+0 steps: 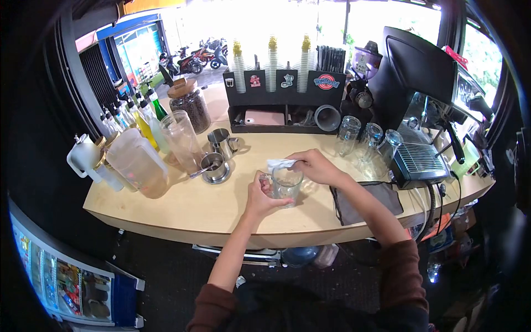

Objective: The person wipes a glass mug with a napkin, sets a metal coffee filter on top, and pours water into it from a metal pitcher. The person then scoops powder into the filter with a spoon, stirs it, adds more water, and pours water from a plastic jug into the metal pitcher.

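A clear glass mug (287,185) stands upright near the middle of the wooden counter (182,207). My left hand (261,195) is wrapped round its handle side, with the thumb across the lower front. At the rim, my right hand (313,167) pinches a white cloth or tissue (280,164), which lies over the mug's top left edge. To the left are a steel cup (214,167) on a saucer and a steel pitcher (222,143).
Plastic jugs (138,166) and syrup bottles (145,129) line the left. Behind stands a black organiser (260,99) with stacked cups. Upturned glasses (348,135), a dark cloth (368,203) and an espresso machine (423,157) are on the right.
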Demonstrator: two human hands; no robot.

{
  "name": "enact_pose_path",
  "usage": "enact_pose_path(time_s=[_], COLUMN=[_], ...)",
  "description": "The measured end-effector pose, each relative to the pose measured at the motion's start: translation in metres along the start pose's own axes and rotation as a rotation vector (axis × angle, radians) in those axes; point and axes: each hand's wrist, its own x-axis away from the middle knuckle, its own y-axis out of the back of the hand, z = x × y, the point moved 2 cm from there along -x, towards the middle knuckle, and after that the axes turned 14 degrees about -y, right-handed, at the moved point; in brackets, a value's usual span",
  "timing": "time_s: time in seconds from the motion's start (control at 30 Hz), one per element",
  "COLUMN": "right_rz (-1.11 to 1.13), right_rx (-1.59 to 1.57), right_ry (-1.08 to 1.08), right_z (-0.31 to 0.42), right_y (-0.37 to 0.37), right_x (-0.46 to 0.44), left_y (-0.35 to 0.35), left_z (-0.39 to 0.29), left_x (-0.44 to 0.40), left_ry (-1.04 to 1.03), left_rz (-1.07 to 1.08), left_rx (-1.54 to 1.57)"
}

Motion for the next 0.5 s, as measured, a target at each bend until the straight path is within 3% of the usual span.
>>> enact_pose_path(time_s=[0.07,0.13,0.2,0.27,0.3,0.33,0.4,0.5], right_rz=[-0.022,-0.389,-0.335,-0.106,-0.104,-0.108,0.096,0.134], right_rx=[-0.038,0.117,0.147,0.7,0.93,0.928,1.395,1.332], right_ry=[0.003,0.328,0.384,0.691,0.77,0.768,0.611,0.592], right_z=[0.004,0.022,0.027,0.029,0.034,0.037,0.039,0.043], right_y=[0.008,0.02,0.012,-0.004,-0.007,-0.004,-0.001,-0.005], right_x=[0.006,0.021,0.021,0.019,0.015,0.016,0.02,0.03], left_y=[0.002,0.002,-0.001,-0.003,-0.002,-0.001,-0.001,-0.005], left_z=[0.003,0.001,-0.001,-0.002,-0.001,0.002,0.002,-0.003], left_x=[-0.001,-0.002,-0.002,-0.004,-0.004,-0.002,0.0,0.0], left_ry=[0.002,-0.011,-0.022,-0.013,-0.017,0.018,0.058,0.065], left_rz=[-0.012,0.001,0.02,0.024,0.028,0.02,0.01,0.012], left_rx=[0.02,0.014,0.009,0.118,0.117,0.124,0.133,0.116])
